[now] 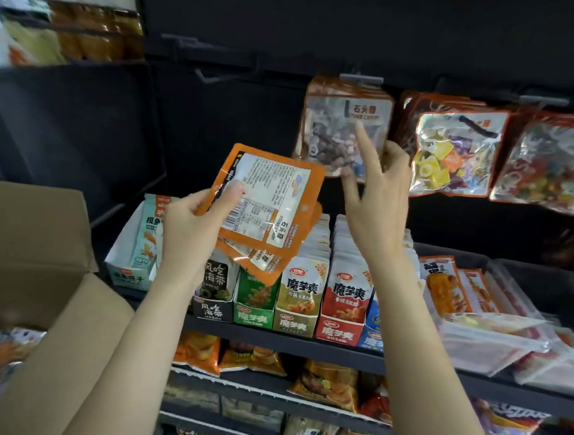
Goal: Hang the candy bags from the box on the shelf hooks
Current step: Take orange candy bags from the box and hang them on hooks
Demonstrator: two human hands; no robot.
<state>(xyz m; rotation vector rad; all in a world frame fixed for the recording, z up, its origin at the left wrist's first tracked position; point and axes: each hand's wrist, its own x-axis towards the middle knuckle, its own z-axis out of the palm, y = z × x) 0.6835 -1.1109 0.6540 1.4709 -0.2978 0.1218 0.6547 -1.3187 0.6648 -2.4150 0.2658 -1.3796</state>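
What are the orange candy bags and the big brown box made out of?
The candy bags in the left hand look like thin glossy plastic film: they shine, bend, and the hanging bags have clear windows. The box looks like plain matte cardboard, brown with folded flaps.

Plenty of open dark back panel [225, 116] up and left of the right hand's fingers [365, 144], nothing hanging there. Right past those fingers it's packed: hanging candy bags [346, 126] side by side, and snack boxes [307, 287] crammed on the shelf below.
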